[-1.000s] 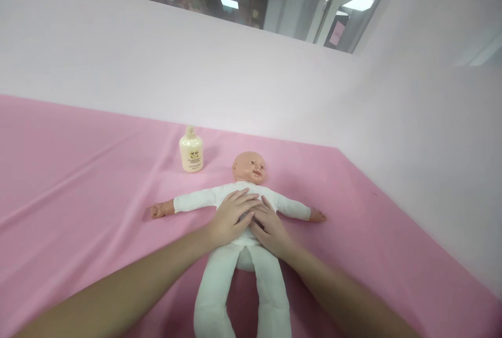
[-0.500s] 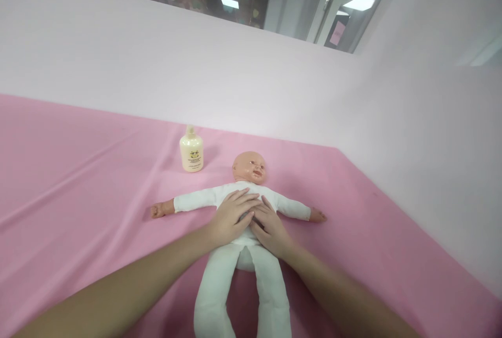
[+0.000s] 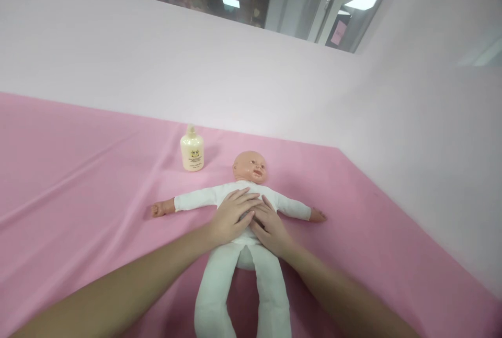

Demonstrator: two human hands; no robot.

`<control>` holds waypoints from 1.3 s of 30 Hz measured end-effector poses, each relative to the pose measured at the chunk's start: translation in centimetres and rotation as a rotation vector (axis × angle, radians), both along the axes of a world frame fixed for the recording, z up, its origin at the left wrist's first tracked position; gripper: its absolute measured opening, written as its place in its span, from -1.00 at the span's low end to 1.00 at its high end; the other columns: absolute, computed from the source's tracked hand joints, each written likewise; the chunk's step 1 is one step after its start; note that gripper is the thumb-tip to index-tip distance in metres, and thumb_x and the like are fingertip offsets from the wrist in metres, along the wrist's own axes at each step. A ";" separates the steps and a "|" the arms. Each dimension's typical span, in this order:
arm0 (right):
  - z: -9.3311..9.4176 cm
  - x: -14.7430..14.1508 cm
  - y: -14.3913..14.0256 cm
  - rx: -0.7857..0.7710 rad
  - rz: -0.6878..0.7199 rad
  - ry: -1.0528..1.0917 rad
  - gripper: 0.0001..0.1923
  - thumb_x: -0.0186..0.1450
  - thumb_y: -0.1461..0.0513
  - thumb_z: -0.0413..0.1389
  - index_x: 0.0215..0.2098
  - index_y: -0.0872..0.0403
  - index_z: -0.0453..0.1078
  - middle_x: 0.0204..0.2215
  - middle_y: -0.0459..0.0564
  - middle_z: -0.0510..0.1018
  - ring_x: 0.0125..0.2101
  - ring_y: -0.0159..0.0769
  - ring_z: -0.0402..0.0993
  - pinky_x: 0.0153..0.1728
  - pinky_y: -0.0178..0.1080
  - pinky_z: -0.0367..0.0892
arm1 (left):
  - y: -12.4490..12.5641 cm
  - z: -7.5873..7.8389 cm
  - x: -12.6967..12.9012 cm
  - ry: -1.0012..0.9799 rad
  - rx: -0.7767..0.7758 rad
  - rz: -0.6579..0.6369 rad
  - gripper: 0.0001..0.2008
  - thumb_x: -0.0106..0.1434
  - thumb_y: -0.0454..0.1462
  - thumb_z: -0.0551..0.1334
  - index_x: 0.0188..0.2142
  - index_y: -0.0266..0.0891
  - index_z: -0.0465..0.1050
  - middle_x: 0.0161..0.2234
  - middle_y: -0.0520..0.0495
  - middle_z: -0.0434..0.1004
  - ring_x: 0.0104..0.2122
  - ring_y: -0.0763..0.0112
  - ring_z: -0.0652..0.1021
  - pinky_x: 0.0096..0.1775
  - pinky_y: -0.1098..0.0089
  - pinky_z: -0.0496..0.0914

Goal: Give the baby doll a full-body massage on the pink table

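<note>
A baby doll (image 3: 251,168) in a white suit lies on its back on a pink sheet (image 3: 78,181), arms spread, legs toward me. My left hand (image 3: 231,215) rests flat on the doll's belly, fingers spread toward its chest. My right hand (image 3: 270,228) lies flat beside it on the belly, fingertips touching the left hand's. Neither hand grips anything. The doll's belly is hidden under my hands.
A cream lotion bottle (image 3: 192,150) with a pump top stands upright on the sheet, left of the doll's head. A pale wall (image 3: 235,76) rises behind the sheet and along its right side.
</note>
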State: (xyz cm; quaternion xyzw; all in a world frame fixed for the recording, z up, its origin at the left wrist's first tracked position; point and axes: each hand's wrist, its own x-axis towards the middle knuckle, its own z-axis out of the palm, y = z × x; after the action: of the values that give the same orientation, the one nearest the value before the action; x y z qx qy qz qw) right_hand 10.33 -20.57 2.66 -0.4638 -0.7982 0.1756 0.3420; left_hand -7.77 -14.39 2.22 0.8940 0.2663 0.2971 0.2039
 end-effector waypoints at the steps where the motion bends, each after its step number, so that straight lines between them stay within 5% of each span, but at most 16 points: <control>1: 0.0 0.0 0.0 -0.001 0.002 -0.002 -0.68 0.49 0.31 0.00 0.08 -0.04 0.50 0.10 0.02 0.65 0.24 -0.15 0.50 0.51 0.33 -0.19 | 0.0 0.0 0.0 -0.001 0.004 0.000 -0.55 0.52 -0.26 0.04 0.30 -0.12 0.46 0.36 -0.09 0.44 0.44 0.05 0.29 0.41 -0.16 0.19; 39: 0.5 -0.1 -0.2 -0.011 0.013 0.014 -0.68 0.50 0.28 -0.02 0.09 -0.07 0.51 0.12 0.01 0.64 0.23 -0.17 0.50 0.51 0.35 -0.24 | 0.1 -0.3 0.0 -0.011 0.012 0.006 -0.56 0.52 -0.23 0.05 0.31 -0.13 0.45 0.35 -0.10 0.45 0.44 0.02 0.29 0.41 -0.17 0.20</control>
State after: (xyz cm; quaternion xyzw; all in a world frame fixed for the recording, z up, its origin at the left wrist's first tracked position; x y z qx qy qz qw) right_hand 10.20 -20.76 3.15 -0.4593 -0.7978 0.1853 0.3438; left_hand -7.73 -14.27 1.87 0.8928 0.2659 0.3041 0.1992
